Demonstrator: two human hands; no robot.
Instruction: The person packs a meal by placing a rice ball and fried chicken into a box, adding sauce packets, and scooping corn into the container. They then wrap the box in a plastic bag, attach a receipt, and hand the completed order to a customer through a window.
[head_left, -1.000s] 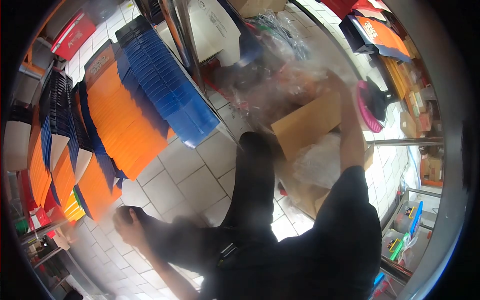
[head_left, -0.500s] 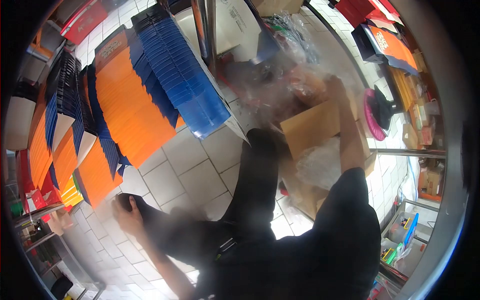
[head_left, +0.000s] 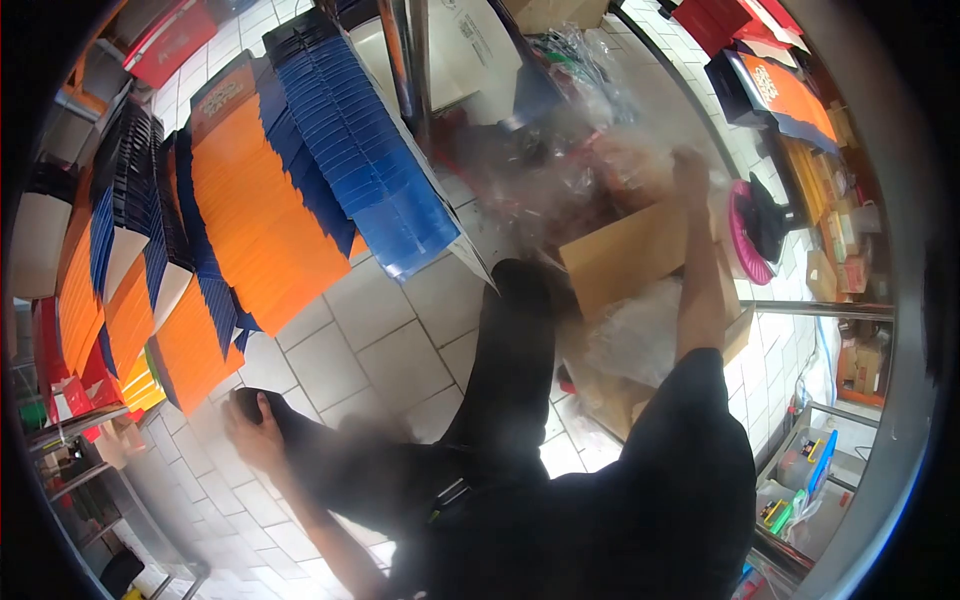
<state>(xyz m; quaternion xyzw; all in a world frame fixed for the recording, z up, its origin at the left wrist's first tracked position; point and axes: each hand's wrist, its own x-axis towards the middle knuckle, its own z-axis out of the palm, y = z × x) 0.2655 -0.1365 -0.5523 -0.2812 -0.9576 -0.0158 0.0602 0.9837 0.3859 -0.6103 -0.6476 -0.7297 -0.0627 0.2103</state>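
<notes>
Cardboard box point(head_left: 622, 262), at three o'clock, appeared light and fairly stiff, best gripped by its walls. Of the hands, the right point(head_left: 690, 175) lay blurred near its far edge, grip indeterminable; the left point(head_left: 256, 430), fingers loosely spread, cupped the knee point(head_left: 292, 422), holding no visible object.

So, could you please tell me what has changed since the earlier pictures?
The right hand has shifted slightly rightward, toward the pink item; blur hides whether it gripped or released anything. The left hand stays on the knee; the orange stack looks unchanged.
</notes>
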